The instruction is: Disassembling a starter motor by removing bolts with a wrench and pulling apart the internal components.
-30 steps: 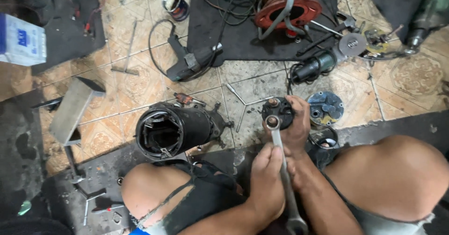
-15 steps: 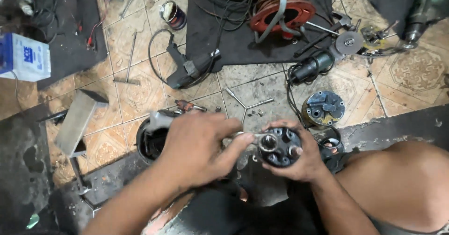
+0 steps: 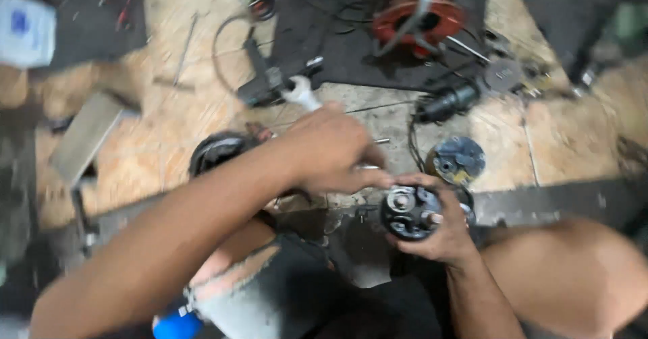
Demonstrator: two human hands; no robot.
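Note:
My right hand (image 3: pixel 442 234) grips a black round motor part (image 3: pixel 408 211) with metal fittings on its face, held just above my lap. My left hand (image 3: pixel 331 150) reaches across from the left and is closed around a silver wrench (image 3: pixel 300 95), whose open end sticks up past my knuckles. The fingertips of that hand touch the top edge of the round part. The view is blurred by motion, so the wrench's lower end cannot be made out.
A black cylindrical motor housing (image 3: pixel 216 151) lies on the tiled floor behind my left arm. A round blue-grey cover plate (image 3: pixel 459 158), a small black cylinder (image 3: pixel 449 99), a red cable reel (image 3: pixel 415 12) on a dark mat, a metal bar (image 3: pixel 88 133) and a white box (image 3: pixel 23 32) lie around.
My left hand has risen and shifted right across the round part, with the wrench head now showing above it. The right hand still holds the part, slightly lower and to the right.

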